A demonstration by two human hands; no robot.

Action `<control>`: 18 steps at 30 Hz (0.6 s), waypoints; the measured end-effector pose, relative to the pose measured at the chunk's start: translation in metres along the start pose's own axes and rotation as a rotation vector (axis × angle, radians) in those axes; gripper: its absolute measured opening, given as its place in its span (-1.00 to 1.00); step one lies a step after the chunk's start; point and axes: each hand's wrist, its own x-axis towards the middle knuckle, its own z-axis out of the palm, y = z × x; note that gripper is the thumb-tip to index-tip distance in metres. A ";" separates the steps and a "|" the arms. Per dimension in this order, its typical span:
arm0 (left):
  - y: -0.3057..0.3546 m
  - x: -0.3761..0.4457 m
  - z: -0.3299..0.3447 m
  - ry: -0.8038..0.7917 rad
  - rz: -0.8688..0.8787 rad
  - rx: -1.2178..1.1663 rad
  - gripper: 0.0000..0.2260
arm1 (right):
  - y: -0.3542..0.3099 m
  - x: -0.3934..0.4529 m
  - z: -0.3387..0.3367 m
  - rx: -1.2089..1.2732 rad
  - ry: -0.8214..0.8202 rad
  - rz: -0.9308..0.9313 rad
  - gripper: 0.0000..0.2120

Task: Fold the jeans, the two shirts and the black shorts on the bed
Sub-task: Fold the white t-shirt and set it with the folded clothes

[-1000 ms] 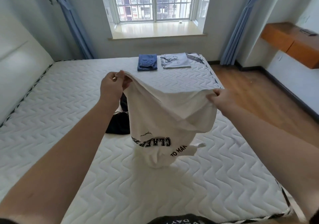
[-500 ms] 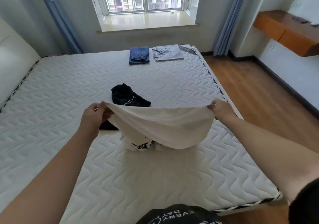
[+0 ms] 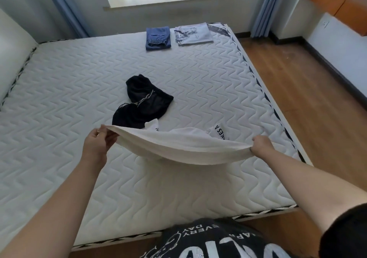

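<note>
Both hands, left hand (image 3: 95,148) and right hand (image 3: 261,146), stretch white shirt (image 3: 184,148) between them.

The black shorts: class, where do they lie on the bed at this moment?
In the head view the black shorts lie crumpled near the middle of the mattress, just beyond the white shirt, nearer the left hand.

The white shirt (image 3: 184,148) held between the hands was soft, matt cloth. Just beyond the left hand (image 3: 97,145), the black shorts (image 3: 143,103) looked thin and faintly sheer. The bed (image 3: 69,91) beneath the hands showed quilted, wavy-stitched fabric. Far beyond the hands, the jeans (image 3: 158,38) were matt denim. The floor (image 3: 309,91), beyond the right hand, was smooth wood.
</note>
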 end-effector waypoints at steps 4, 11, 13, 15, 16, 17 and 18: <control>-0.015 -0.004 -0.017 -0.023 -0.034 0.065 -0.77 | 0.026 -0.006 0.021 -0.004 -0.033 0.094 -0.79; -0.059 0.001 -0.029 0.021 -0.249 0.263 -0.76 | 0.026 -0.019 0.031 0.454 0.036 0.033 -0.78; -0.078 0.002 -0.030 0.010 -0.298 0.311 -0.79 | 0.019 -0.025 0.030 0.541 0.025 -0.007 -0.77; -0.093 0.001 -0.029 0.010 -0.328 0.340 -0.76 | 0.014 -0.030 0.030 0.579 -0.016 -0.030 -0.73; -0.100 0.002 -0.029 0.013 -0.341 0.352 -0.78 | 0.012 -0.032 0.033 0.609 -0.056 -0.035 -0.72; -0.106 0.002 -0.028 0.017 -0.364 0.363 -0.83 | 0.012 -0.032 0.037 0.666 -0.114 -0.031 -0.74; -0.113 0.002 -0.028 0.024 -0.393 0.379 -0.91 | 0.011 -0.033 0.042 0.742 -0.182 -0.011 -0.77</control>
